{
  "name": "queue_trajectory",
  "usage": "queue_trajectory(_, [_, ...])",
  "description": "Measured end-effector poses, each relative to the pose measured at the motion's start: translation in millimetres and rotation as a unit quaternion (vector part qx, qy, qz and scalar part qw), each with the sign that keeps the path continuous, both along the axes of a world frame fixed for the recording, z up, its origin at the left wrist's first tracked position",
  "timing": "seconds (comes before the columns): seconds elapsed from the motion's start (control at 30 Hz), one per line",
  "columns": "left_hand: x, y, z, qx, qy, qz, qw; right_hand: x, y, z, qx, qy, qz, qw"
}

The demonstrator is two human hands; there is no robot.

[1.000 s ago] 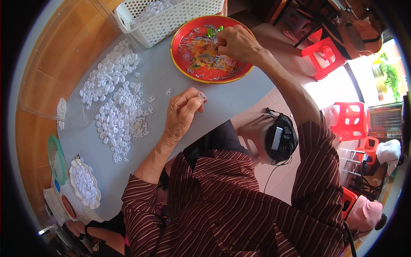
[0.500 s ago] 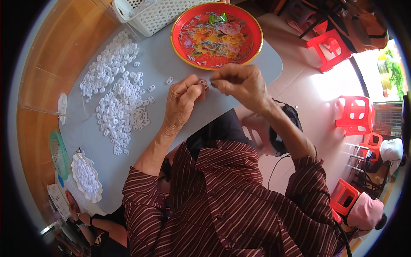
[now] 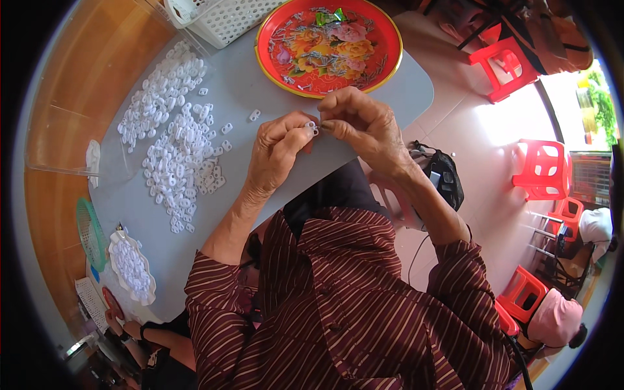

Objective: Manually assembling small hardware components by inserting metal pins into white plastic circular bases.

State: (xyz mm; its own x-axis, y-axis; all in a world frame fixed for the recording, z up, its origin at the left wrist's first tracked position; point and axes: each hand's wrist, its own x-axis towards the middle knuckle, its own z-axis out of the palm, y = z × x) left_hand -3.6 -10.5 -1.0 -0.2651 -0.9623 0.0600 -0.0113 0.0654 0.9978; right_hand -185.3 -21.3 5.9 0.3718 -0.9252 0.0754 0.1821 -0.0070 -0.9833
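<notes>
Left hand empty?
No, the left hand pinches a small white two-hole piece, which pokes out of its grip.

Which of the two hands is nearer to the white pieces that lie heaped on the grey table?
Left. The left hand is to the right of the heaped white pieces, across a gap; the right hand is farther right, beyond the left one.

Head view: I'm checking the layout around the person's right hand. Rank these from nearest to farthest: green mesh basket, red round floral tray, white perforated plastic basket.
From the right hand:
1. Red round floral tray: just above it in view.
2. White perforated plastic basket: top edge, left of the tray.
3. Green mesh basket: far left, lower down.
</notes>
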Motion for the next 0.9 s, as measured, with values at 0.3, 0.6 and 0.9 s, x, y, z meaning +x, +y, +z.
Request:
queue_trajectory(0.3, [-0.6,0.0,0.3,-0.002,-0.005,-0.006,1.000,-0.2,1.4,1.1,0.009,-0.017,-0.003,1.000])
queue_trajectory(0.6, [-0.8,-0.3,-1.2,-0.010,-0.011,-0.017,1.000,-0.3,1.8,-0.2,0.013,-0.024,0.004,1.000])
queue_trajectory(0.9, [0.3,0.0,1.1,-0.013,-0.030,-0.028,0.999,-3.1,3.4,2.4,0.007,0.032,-0.006,0.999])
